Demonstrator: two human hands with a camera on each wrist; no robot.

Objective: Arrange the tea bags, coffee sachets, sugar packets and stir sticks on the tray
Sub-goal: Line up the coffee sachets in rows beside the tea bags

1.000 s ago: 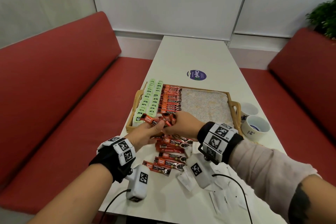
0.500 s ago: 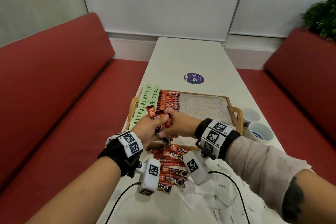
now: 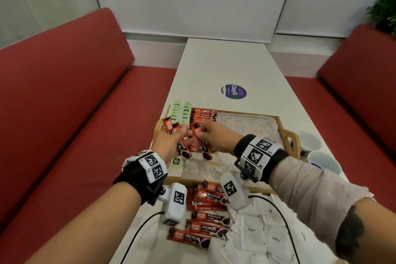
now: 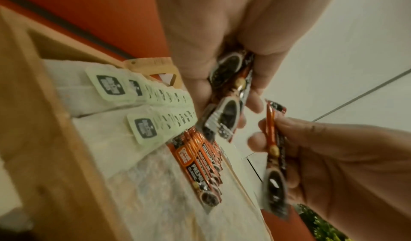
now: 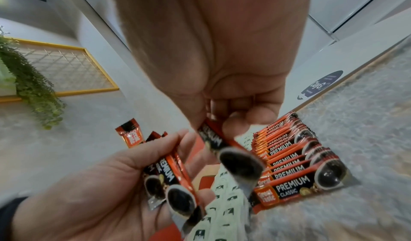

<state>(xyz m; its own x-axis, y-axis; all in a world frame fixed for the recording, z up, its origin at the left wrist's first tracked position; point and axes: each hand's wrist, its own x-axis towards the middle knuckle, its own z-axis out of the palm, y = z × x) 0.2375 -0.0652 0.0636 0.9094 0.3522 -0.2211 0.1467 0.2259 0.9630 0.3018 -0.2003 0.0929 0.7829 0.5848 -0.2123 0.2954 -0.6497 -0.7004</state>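
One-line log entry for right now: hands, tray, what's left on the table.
left hand: holds coffee sachets | right hand: pinches one sachet | tray: tea bags, sachet row | table: sachets, sugar packets loose

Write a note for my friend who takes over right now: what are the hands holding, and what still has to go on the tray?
Left hand: holds a small bunch of coffee sachets above the tray.
Right hand: pinches one coffee sachet, apart from the bunch.
Done: two rows of green tea bags and a row of coffee sachets lie on the tray's left part.
Left: more loose coffee sachets and white sugar packets lie on the table before the tray. No stir sticks are visible.
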